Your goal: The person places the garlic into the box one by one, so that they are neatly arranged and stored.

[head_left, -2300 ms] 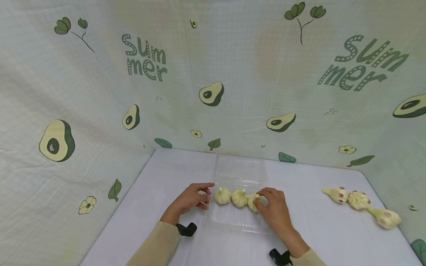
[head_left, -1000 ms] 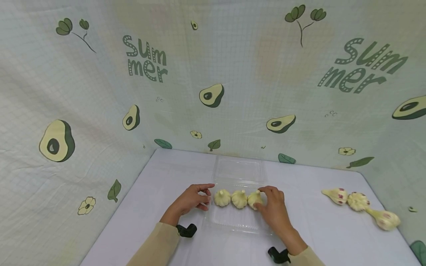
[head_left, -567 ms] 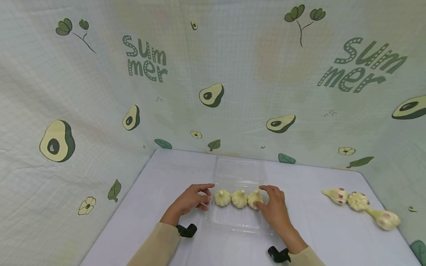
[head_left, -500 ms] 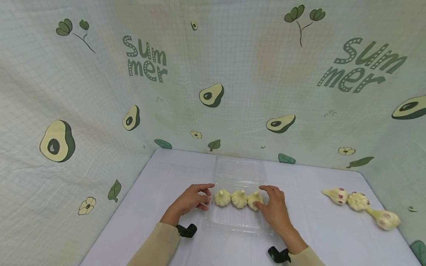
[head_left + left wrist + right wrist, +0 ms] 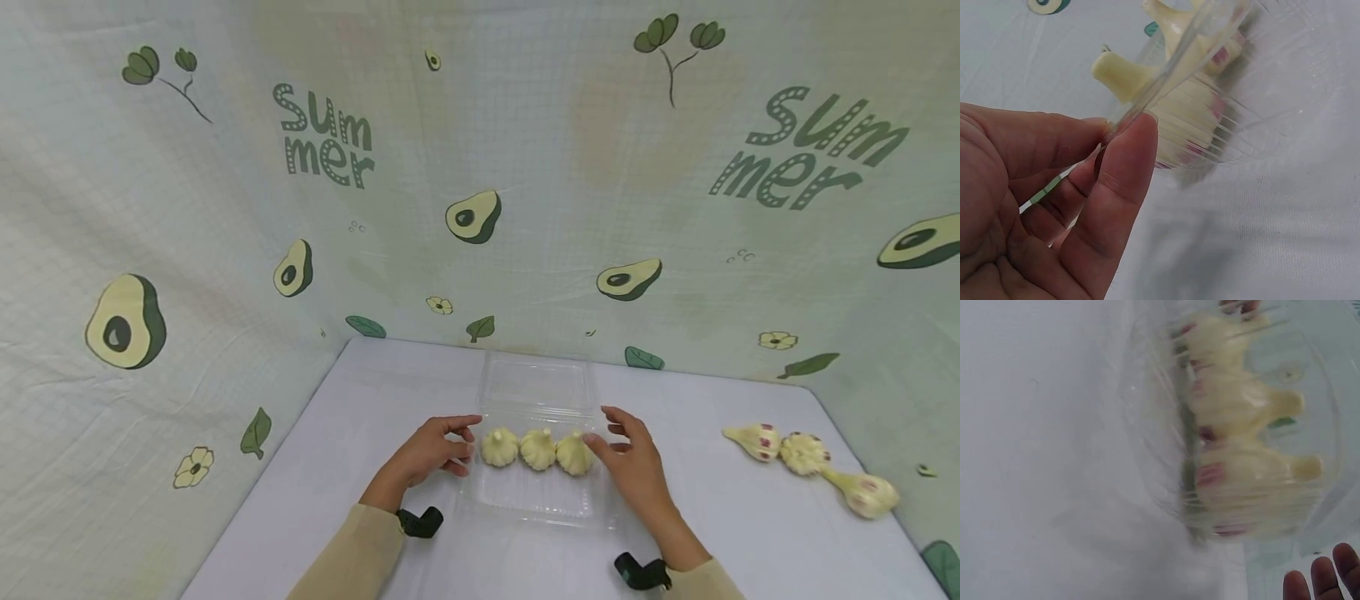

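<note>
A clear plastic clamshell box (image 5: pixel 532 497) lies with its lid (image 5: pixel 537 385) folded back. Three pale garlic bulbs stand side by side in it with their stems up: a left bulb (image 5: pixel 499 447), a middle bulb (image 5: pixel 537 450) and a right bulb (image 5: pixel 574 455). My left hand (image 5: pixel 429 452) pinches the box's left rim between thumb and fingertips, as the left wrist view shows close up. My right hand (image 5: pixel 637 465) is at the box's right side, apart from the bulbs, its fingers spread. Only its fingertips (image 5: pixel 1324 580) show in the right wrist view.
On the white table (image 5: pixel 420 375), toward the right edge, lie three more garlic bulbs with purple marks: a left one (image 5: pixel 757 442), a middle one (image 5: pixel 805 453) and a right one (image 5: pixel 868 495). A printed curtain (image 5: pixel 525 125) hangs behind and at both sides.
My right hand has let go of the right-hand garlic bulb and moved away to the right. That bulb now stands upright beside the other two. My left hand stays on the rim.
</note>
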Demonstrator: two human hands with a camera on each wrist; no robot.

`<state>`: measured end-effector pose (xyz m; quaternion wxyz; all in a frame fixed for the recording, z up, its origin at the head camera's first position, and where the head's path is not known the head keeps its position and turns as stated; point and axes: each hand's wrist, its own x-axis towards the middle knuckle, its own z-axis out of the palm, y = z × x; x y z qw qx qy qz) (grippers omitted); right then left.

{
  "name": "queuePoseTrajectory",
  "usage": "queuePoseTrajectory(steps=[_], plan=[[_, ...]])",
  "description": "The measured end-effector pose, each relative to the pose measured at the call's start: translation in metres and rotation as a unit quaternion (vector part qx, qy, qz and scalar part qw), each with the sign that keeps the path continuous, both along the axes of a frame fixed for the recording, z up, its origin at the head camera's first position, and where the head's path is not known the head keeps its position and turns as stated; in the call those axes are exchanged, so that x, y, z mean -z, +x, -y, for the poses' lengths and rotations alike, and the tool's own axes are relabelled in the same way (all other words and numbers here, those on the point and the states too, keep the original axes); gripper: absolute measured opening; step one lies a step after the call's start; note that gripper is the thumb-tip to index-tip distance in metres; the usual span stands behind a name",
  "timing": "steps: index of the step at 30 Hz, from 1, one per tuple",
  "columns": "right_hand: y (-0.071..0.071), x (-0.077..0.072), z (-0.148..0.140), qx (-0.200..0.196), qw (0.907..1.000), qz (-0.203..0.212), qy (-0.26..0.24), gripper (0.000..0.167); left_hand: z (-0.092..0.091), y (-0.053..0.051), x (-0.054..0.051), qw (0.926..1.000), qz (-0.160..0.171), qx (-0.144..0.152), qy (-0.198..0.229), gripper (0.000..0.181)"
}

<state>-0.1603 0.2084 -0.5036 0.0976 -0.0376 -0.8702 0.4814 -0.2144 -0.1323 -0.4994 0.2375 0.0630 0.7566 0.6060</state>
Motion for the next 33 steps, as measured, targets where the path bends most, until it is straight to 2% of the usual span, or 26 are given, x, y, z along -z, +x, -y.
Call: queuePoseTrajectory(steps=[5, 8, 15, 20, 33], plan=[[-0.003, -0.006, -0.02, 0.025, 0.9973, -0.028, -0.063, 0.063, 0.0, 0.0, 0.0, 1.0, 0.001, -0.003, -0.001, 0.058], [-0.005, -0.009, -0.035, 0.043, 0.9956, -0.035, -0.076, 0.065, 0.0, 0.0, 0.0, 1.0, 0.003, -0.006, -0.001, 0.058], [-0.008, -0.019, -0.072, 0.087, 0.9927, 0.006, -0.083, 0.075, 0.0, -0.001, 0.001, 1.0, 0.003, -0.006, 0.0, 0.058], [-0.009, -0.024, -0.097, 0.131, 0.9873, 0.026, -0.087, 0.075, 0.0, -0.001, 0.002, 1.0, 0.003, -0.005, -0.003, 0.058], [-0.007, -0.021, -0.149, 0.222, 0.9704, 0.033, -0.088, 0.072, 0.0, 0.0, 0.001, 1.0, 0.002, -0.003, -0.003, 0.058]])
